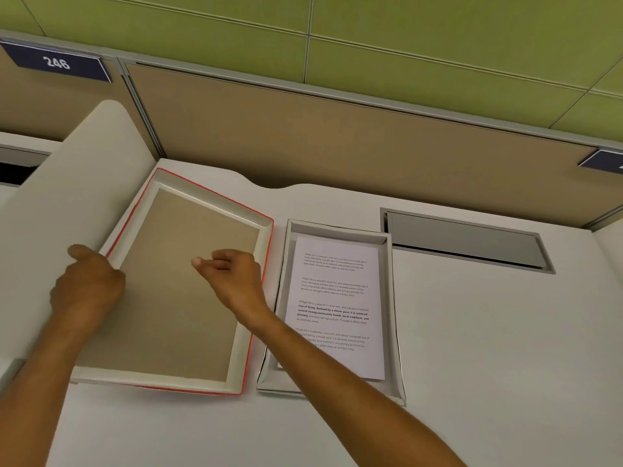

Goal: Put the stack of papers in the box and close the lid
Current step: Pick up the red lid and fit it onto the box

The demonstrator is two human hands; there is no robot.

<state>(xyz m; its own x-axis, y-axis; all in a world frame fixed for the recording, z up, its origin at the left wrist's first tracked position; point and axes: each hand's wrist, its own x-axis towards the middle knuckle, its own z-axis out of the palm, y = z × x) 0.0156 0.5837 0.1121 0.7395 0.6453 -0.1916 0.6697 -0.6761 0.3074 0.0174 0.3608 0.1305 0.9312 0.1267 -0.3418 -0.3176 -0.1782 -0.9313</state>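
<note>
The lid (215, 205), red outside with a brown inner face, lies upside down on the left of the white desk. To its right stands the shallow white box (392, 298), and the stack of printed papers (337, 298) lies flat inside it. My left hand (87, 284) curls around the lid's left rim. Reaching across from the right, my right hand (232, 274) hovers over the lid's inner face. Its fingers are loosely curled and hold nothing. My right forearm crosses the box's near left corner and hides part of the papers.
The white desk (472, 348) extends to the right and front. A grey cable hatch (465, 241) sits in the desk behind the box on the right. A white side divider (67, 183) rises left of the lid. Brown partition panels (337, 143) close off the back.
</note>
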